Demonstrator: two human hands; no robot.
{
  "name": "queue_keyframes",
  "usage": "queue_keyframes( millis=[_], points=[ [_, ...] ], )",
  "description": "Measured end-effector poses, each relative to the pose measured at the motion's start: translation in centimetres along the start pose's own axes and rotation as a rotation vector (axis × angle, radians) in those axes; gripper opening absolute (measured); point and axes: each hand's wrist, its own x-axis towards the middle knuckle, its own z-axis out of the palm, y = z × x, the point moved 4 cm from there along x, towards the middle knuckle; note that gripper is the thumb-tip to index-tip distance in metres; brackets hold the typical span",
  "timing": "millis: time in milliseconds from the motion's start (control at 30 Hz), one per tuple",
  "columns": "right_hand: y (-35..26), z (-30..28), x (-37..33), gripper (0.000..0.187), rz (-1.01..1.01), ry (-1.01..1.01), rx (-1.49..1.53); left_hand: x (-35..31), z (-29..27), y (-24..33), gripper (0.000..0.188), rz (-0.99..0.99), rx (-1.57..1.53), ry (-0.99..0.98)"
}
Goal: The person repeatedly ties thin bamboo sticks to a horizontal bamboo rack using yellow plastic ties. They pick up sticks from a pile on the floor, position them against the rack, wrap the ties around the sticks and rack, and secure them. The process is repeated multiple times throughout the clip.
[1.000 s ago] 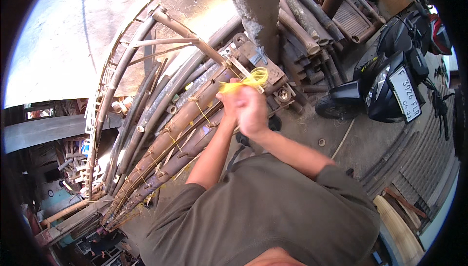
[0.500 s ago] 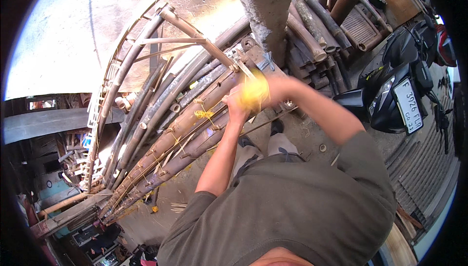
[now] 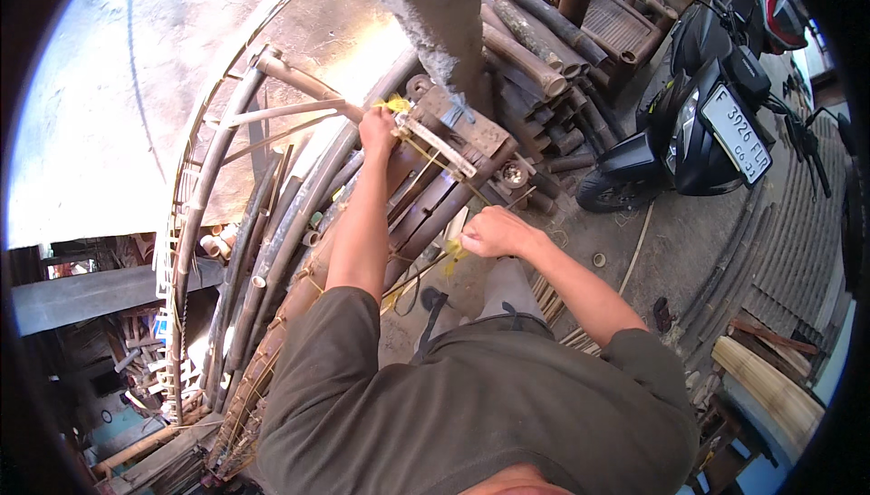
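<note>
My left hand [image 3: 378, 130] reaches up to the top of a bundle of bamboo poles [image 3: 299, 223] and is closed on one end of a yellow string [image 3: 395, 106]. My right hand [image 3: 489, 231] is lower, near my waist, pinching the other end of the yellow string [image 3: 450, 249]. A thin taut line runs between the two hands across a wooden block frame [image 3: 458, 128] that leans on a grey concrete post [image 3: 444, 14].
More bamboo poles and curved canes [image 3: 217, 223] lean to the left. Thick dark poles [image 3: 535, 51] are stacked behind the post. A black scooter [image 3: 707, 123] is parked on the right. Split bamboo strips [image 3: 770, 386] lie at the lower right.
Both hands were together at the yellow string on the bundle. Now they have drawn apart: the left went up toward the post, the right came down toward my body.
</note>
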Motion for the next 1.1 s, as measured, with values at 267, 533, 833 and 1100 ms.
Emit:
queue_keyframes(
  millis=[267,533,833,1100],
  points=[
    [-11.8,14.4,1.2,0.024,-0.039,0.061,0.158,-9.5,-17.7,-11.7,0.041,0.107,-0.038,-0.028],
    [-22.5,28.5,5.4,0.027,0.966,0.547,2.067,-30.3,-20.3,-21.9,0.034,0.089,0.106,-0.325],
    [-22.5,28.8,4.8,0.039,0.936,0.723,1.889,-30.4,-20.1,-21.0,0.021,0.094,-0.107,-0.143],
    [-30.5,21.9,20.0,0.026,-0.066,0.209,0.739,-30.8,-16.1,-24.4,0.030,0.099,-0.046,-0.071]
  ],
)
